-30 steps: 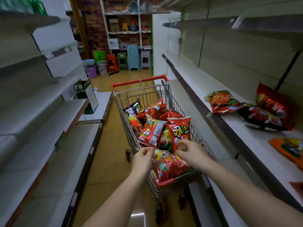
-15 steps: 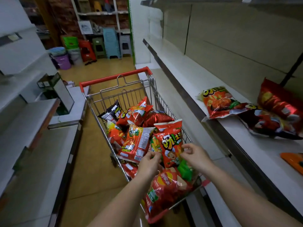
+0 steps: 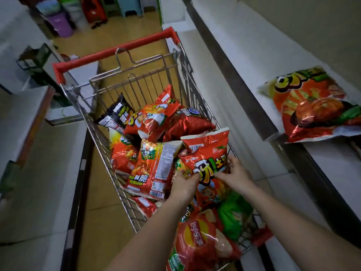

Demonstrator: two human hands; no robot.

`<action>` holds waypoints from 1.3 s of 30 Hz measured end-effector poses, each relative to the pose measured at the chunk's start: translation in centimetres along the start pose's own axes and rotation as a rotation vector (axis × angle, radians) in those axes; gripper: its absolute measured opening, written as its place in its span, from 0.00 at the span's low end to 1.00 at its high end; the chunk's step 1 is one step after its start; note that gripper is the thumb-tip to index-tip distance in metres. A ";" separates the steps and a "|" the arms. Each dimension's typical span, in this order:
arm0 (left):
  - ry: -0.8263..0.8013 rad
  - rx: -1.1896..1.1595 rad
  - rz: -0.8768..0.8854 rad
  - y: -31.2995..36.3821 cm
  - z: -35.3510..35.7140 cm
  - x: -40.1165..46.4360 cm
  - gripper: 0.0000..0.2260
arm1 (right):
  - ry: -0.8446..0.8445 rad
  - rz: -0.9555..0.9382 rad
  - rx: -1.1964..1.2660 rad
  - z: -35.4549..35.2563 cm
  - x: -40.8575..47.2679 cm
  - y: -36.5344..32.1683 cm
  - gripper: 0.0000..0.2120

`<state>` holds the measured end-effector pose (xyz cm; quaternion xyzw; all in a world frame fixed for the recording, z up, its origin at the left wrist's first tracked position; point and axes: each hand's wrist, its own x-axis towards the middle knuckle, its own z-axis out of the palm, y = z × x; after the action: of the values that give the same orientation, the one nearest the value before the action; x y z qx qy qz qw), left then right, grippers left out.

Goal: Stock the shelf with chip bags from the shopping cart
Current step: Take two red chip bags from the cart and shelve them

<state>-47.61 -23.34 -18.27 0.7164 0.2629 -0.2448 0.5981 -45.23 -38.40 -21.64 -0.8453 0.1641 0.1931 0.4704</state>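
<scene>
Wire shopping cart [image 3: 109,149] holds chip bags; both hands grip red bag [image 3: 207,153].

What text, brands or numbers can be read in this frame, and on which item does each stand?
"麻脆" on the back-facing red bag in the cart.
"呀!土豆", partly covered, on the red bag that the left hand and right hand grip.
Lay's roundel on the nearest red bag; its script is unreadable.
Black bag and shelf bag: lettering blurred.
Barcodes, nutrition panels: too small.

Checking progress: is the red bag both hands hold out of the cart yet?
Still in. The red bag stands among the others inside the cart, gripped by the left hand and right hand.
</scene>
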 end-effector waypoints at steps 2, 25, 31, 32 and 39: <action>-0.018 0.011 -0.020 0.0 0.2 1.3 0.21 | -0.014 -0.007 0.041 0.4 0.8 0.6 0.36; -0.085 0.030 0.367 -0.9 -5.6 4.6 0.34 | -0.162 -0.103 0.649 3.4 1.9 -3.0 0.12; 0.148 0.002 0.396 -0.5 -7.4 3.7 0.40 | 0.275 0.026 0.199 4.4 3.4 -1.9 0.21; 0.175 0.005 0.394 -0.4 -7.8 3.7 0.39 | 0.280 0.044 0.115 4.8 3.6 -1.6 0.26; 0.202 0.123 0.376 -1.9 -9.4 3.4 0.37 | 0.256 0.052 0.000 8.1 4.8 -2.7 0.47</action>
<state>-46.04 -13.57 -20.34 0.8089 0.1676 -0.0716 0.5590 -41.19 -30.51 -25.89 -0.8584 0.2445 0.0956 0.4406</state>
